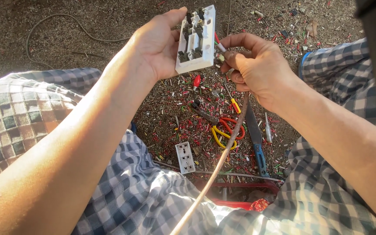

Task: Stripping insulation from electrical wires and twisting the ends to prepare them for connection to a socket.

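L hand (155,48) grips white socket block (195,39) by its edge, R hand (253,65) pinches cable (223,156) at block's side.

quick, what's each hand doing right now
Left hand: closed around the white switch plate, back side facing up.
Right hand: closed on the brown cable, its wire ends at the plate.

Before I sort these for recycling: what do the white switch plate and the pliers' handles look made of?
White switch plate: apparently moulded plastic, matte white, with dark terminal recesses at the back. Pliers' handles: seemingly glossy rubbery or plastic sleeves, yellow and orange-red, over dull grey metal jaws.
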